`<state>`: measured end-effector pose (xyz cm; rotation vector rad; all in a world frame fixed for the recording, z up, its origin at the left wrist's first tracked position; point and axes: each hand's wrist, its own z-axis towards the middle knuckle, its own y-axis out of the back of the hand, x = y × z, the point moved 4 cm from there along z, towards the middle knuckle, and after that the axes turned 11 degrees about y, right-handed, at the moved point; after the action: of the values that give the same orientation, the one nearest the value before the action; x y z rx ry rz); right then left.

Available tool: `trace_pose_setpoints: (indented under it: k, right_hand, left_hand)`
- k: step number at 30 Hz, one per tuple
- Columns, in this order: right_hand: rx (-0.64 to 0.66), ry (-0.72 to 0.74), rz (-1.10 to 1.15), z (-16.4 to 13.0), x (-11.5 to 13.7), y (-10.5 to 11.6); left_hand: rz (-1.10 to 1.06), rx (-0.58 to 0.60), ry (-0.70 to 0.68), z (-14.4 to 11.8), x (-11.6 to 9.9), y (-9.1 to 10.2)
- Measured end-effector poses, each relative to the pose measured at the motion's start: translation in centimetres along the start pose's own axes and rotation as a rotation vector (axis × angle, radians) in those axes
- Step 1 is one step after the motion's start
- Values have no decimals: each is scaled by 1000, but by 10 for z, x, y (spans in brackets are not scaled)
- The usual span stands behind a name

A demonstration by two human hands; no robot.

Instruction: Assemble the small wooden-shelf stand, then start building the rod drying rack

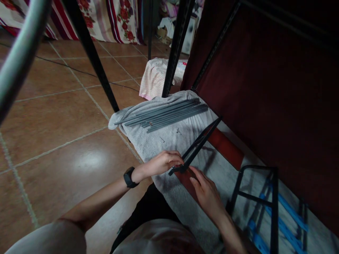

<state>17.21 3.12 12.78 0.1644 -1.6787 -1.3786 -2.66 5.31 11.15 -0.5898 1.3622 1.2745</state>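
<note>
My left hand (161,163), with a black watch on its wrist, grips the near end of a long dark metal bar (197,144) that slants up and away to the right. My right hand (205,190) rests just below that end, fingertips touching the bar's tip. Both hands hover over a grey towel (164,141) spread on the tiled floor. A bundle of several grey metal rods (164,114) lies across the far part of the towel. Two small screws (178,132) lie on the towel between the rods and my hands.
A black metal frame (255,197) with blue parts stands at the right on the towel. A dark red panel (265,88) fills the right side. Black poles (174,46) rise from the floor ahead. A folded striped cloth (155,76) lies beyond the towel.
</note>
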Motion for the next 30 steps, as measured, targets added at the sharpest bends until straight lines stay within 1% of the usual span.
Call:
trace_pose_setpoints:
  k: [3,6,8,11,16,21,26,28,30]
  right_hand:
    - [29,2,10,0,2,-1]
    - [14,-51,9,-1,2,-1]
    - [7,-73,10,-1,3,0]
    - [8,-65,8,-1,4,0]
    - [9,-43,-5,-2,5,-3]
    - [-2,-60,-22,-4,3,-5]
    - [-10,-72,-5,-5,1,-5]
    - [-8,-65,9,-5,2,-5]
    - [-4,-63,17,-5,3,-5]
  left_hand:
    - [-1,16,2,-4,-6,1]
    - [-4,25,5,-7,-8,1]
    - [-5,24,1,-7,-7,1]
    - [-10,16,8,-4,-2,-1]
    - [-6,5,85,2,6,-3]
    - [-64,25,144,2,10,-5]
    - [-302,115,309,2,22,-14]
    - [-315,114,320,4,22,-14]
    - [-269,111,295,6,20,-12]
